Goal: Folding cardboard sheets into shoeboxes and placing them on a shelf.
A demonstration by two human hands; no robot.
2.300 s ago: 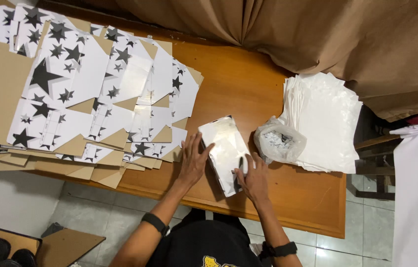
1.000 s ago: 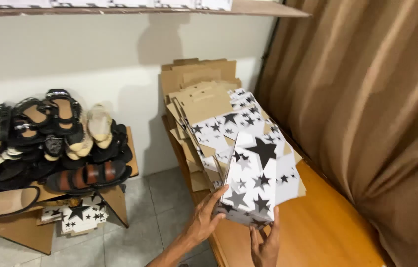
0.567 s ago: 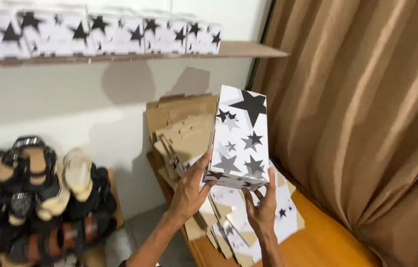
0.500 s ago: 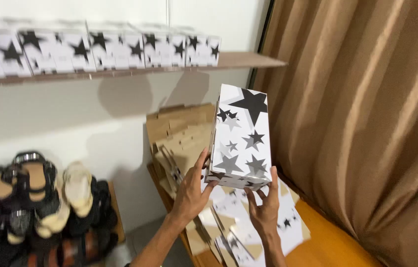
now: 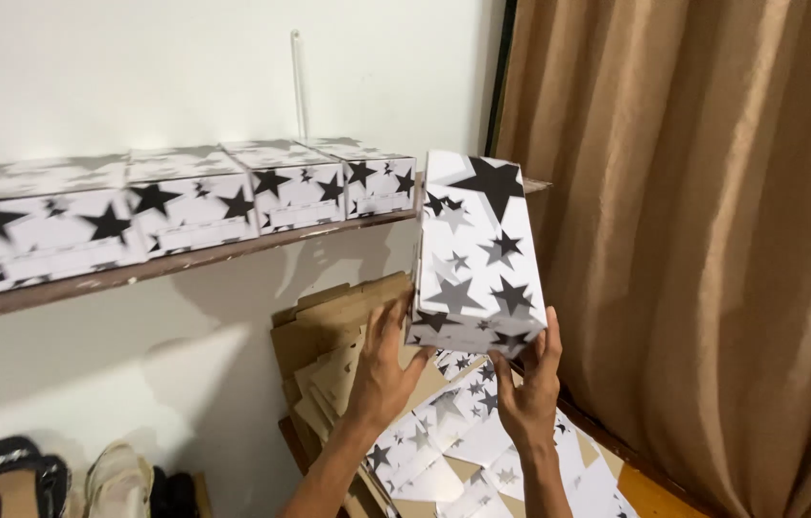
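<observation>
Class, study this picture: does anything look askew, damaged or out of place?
Nothing looks damaged. The flattened star-printed cardboard blanks lie in a loose, fanned heap. Both hands, left hand and right hand, hold the white star-printed box upright beside the wooden shelf.

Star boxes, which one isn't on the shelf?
The star-print box held up on end between both hands; the other boxes lie flat along the shelf.

The sandals [image 5: 12,480] at the lower left are cut off by the frame's bottom edge. The leftmost star-printed box [image 5: 41,235] on the shelf [image 5: 185,264] is blurred, and the flattened cartons [image 5: 453,451] below are partly hidden behind the forearms.
</observation>
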